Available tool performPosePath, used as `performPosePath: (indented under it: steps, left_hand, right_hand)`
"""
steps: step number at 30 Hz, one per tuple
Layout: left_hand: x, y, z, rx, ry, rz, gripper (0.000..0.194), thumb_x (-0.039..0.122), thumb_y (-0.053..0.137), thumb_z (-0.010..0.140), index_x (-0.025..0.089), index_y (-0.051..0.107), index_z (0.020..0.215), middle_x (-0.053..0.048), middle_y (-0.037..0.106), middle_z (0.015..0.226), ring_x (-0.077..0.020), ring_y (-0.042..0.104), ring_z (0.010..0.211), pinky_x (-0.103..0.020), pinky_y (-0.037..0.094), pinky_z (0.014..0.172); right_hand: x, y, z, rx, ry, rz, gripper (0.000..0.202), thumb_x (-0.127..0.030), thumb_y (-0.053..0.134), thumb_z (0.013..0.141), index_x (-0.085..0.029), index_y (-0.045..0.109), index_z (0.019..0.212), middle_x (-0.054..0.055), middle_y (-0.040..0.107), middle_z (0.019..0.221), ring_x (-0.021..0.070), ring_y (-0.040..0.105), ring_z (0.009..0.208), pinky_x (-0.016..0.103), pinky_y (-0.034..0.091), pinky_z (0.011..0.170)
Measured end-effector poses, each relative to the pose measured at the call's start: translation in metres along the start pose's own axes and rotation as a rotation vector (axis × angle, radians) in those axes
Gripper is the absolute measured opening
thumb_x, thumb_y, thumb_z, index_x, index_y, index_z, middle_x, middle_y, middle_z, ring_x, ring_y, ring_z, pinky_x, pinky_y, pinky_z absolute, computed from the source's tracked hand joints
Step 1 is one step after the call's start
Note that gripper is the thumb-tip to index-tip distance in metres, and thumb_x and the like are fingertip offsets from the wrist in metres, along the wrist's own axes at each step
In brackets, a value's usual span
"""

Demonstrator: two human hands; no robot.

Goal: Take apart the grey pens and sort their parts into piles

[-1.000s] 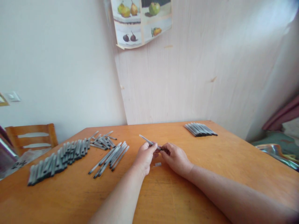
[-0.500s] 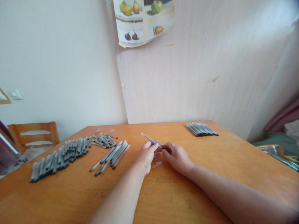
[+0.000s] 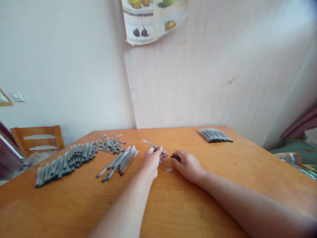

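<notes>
My left hand (image 3: 150, 162) has its fingers around a pale pen (image 3: 149, 143) over the tabletop (image 3: 170, 211); my right hand (image 3: 187, 166) pinches a small dark piece (image 3: 172, 156) near the pen's end, not touching it.

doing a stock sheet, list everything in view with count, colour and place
pen: one, grey, left hand
dark piece: one, black, right hand
small piece: one, whitish, table centre
long row: many pens, grey-black, left
bundle: several pens, grey-black, left centre
far pile: many pens, grey-black, behind bundle
right row: many pens, grey-black, far right
table: one, orange, foreground
chair: one, orange, left
bag: one, whitish, by chair
poster: one, multicoloured, top centre
panel: one, pale, behind table
switch: one, white, left wall
frame: one, yellowish, left edge
cloths: two, purple, side edges
shiny item: one, silvery, right edge
hands: two, bare, table centre
</notes>
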State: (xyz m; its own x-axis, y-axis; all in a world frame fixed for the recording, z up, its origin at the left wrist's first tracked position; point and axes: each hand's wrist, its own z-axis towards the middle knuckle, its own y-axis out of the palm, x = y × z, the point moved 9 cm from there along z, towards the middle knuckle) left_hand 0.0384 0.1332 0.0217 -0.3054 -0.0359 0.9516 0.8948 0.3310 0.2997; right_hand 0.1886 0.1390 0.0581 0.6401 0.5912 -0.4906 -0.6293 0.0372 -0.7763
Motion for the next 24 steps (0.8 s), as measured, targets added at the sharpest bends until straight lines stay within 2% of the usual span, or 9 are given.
performPosePath:
  steps: [11,24]
  left_hand:
    - [0.006,-0.008,0.001,0.054,0.003,0.003,0.016,0.028,0.064,0.08,0.015,0.057,0.083,-0.008,0.069,0.077,-0.014,0.066,0.063,-0.024,0.049,0.059]
    - [0.002,-0.004,0.0,0.024,-0.008,0.014,0.018,0.03,0.064,0.081,0.015,0.055,0.083,-0.007,0.068,0.074,-0.0129,0.066,0.063,-0.023,0.05,0.059]
  right_hand:
    - [-0.01,0.009,-0.006,-0.127,-0.112,-0.079,0.017,-0.028,0.055,0.084,-0.022,0.071,0.086,0.004,0.064,0.084,0.0144,0.059,0.074,0.023,0.04,0.065]
    - [0.002,0.011,0.0,-0.11,-0.079,0.027,0.021,-0.018,0.05,0.082,-0.02,0.07,0.087,0.005,0.068,0.087,0.0156,0.061,0.081,0.024,0.043,0.073]
